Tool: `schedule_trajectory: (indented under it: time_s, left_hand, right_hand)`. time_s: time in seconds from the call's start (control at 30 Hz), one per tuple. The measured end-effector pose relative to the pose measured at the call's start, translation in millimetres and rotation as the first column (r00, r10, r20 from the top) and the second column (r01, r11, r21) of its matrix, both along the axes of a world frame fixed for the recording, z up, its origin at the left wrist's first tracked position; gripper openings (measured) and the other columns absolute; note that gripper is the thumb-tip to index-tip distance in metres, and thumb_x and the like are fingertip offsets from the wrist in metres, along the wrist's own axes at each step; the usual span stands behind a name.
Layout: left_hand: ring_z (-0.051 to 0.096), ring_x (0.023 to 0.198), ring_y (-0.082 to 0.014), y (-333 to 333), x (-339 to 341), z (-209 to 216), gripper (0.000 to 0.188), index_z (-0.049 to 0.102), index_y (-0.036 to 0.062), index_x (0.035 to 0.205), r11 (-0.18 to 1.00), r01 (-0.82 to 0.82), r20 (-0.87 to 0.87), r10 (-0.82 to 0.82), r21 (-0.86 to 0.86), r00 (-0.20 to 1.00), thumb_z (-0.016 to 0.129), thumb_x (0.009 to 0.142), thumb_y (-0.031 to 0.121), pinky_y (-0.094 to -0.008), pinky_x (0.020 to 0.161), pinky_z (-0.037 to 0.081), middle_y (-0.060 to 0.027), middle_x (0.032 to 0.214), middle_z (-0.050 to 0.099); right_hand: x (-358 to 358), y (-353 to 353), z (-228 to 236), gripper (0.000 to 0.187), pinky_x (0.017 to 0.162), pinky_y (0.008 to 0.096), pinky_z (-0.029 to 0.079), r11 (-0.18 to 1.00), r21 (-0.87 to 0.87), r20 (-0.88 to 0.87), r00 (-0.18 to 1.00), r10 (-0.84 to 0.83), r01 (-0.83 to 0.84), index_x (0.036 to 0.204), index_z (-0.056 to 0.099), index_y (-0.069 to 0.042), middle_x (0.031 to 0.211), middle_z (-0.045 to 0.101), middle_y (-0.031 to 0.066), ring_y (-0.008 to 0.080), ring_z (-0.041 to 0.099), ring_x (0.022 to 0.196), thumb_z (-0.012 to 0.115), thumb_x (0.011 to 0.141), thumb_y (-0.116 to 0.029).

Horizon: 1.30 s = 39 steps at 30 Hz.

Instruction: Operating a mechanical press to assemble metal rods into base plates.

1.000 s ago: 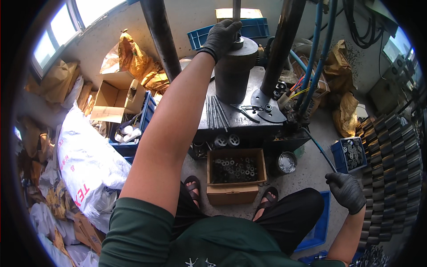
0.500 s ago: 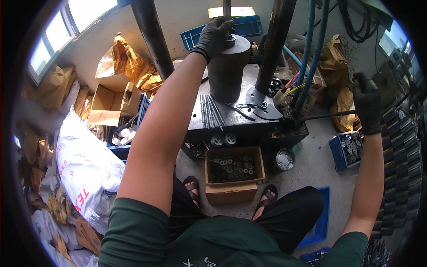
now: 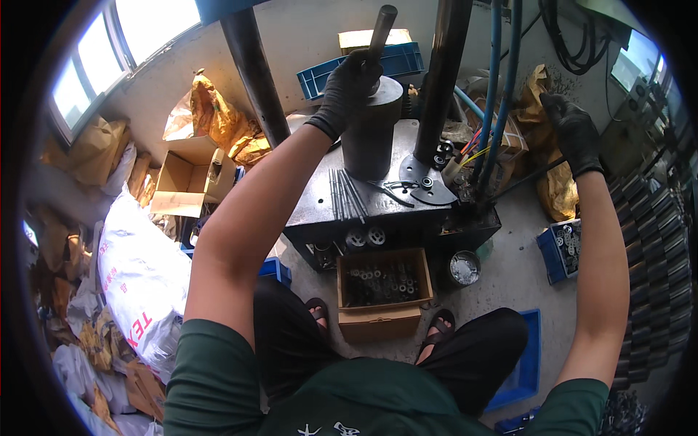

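Note:
My left hand, in a dark glove, is closed round a dark metal rod, whose upper part leans to the right. Under that hand stands a thick grey metal cylinder on the machine's steel table; the hand hides part of its top and the rod's lower end. My right hand, also gloved, is raised at the right with its fingers stretched out. A dark lever bar runs up to the heel of that hand, and its end is hidden there.
Thin metal rods and a curved plate lie on the table. Dark posts flank the cylinder; blue hoses hang at right. A carton of small metal parts stands between my feet. A white sack lies left.
The rod's visible upper end has come lower and tilted right in my left hand. My right hand has moved left and slightly up, and the lever's outer end has risen.

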<state>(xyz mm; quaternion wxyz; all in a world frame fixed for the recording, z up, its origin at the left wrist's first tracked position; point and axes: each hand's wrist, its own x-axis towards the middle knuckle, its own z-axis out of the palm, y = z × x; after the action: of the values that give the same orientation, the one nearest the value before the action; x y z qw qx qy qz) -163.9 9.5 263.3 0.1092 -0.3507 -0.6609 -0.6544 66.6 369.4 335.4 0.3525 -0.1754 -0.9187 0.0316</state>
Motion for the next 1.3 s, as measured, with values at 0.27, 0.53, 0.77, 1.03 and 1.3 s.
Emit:
schedule_trajectory:
  time_s: [0.27,0.53,0.77,1.03,1.3]
  left_hand:
    - [0.063,0.083,-0.014,-32.8,175.5,-96.6,0.047,0.058,0.0001,0.129,0.798,0.474,0.132,-0.551,0.372,0.824,0.059,0.104,0.04,-0.0303,0.075,0.053,-0.0055,0.096,0.067]
    - [0.06,0.064,-0.0141,-57.6,246.1,-178.2,0.039,0.063,0.014,0.097,0.919,0.081,0.909,-0.393,0.385,0.138,0.052,0.104,0.051,-0.033,0.061,0.054,0.0006,0.077,0.061]
    - [0.06,0.067,-0.0186,-46.5,218.7,-189.7,0.024,0.063,0.0134,0.093,0.97,0.128,0.977,-0.212,0.208,0.022,0.056,0.095,0.036,-0.0381,0.06,0.053,-0.0017,0.075,0.061]
    - [0.06,0.069,-0.0184,-41.7,189.5,-223.1,0.027,0.064,0.011,0.092,0.966,-0.019,0.967,-0.256,0.256,-0.003,0.054,0.097,0.036,-0.0348,0.064,0.051,-0.0024,0.076,0.062]
    - [0.064,0.082,-0.0198,-59.8,225.6,-206.8,0.019,0.063,0.0074,0.106,0.908,0.008,0.877,-0.401,0.418,-0.265,0.06,0.098,0.025,-0.038,0.078,0.058,-0.005,0.091,0.065]
  right_hand:
    - [48.7,-34.2,-13.6,0.035,0.082,0.041,0.055,0.981,0.167,0.056,0.994,0.092,-0.101,0.116,0.072,-0.005,0.1,0.074,0.0197,0.0357,0.072,0.093,0.064,0.099,-0.035]
    - [162.8,-154.3,-63.1,0.031,0.069,0.0459,0.052,0.727,0.301,0.308,0.785,0.537,-0.617,0.105,0.065,-0.002,0.09,0.067,0.0166,0.0362,0.066,0.081,0.076,0.08,-0.015]
    - [104.2,-207.6,-134.8,0.029,0.072,0.0441,0.055,0.654,-0.091,0.238,0.622,0.746,-0.751,0.106,0.068,-0.002,0.093,0.069,0.0172,0.0361,0.068,0.084,0.076,0.082,-0.016]
    - [60.3,-216.2,-223.7,0.027,0.082,0.0416,0.056,0.581,-0.603,0.122,0.656,0.745,-0.547,0.109,0.07,0.002,0.099,0.071,0.0215,0.0393,0.07,0.093,0.071,0.09,-0.018]
    - [45.0,-208.0,-245.5,0.035,0.093,0.0343,0.053,0.368,-0.902,0.067,0.769,0.636,-0.225,0.121,0.069,0.0,0.111,0.074,0.0122,0.0203,0.068,0.103,0.067,0.097,-0.026]
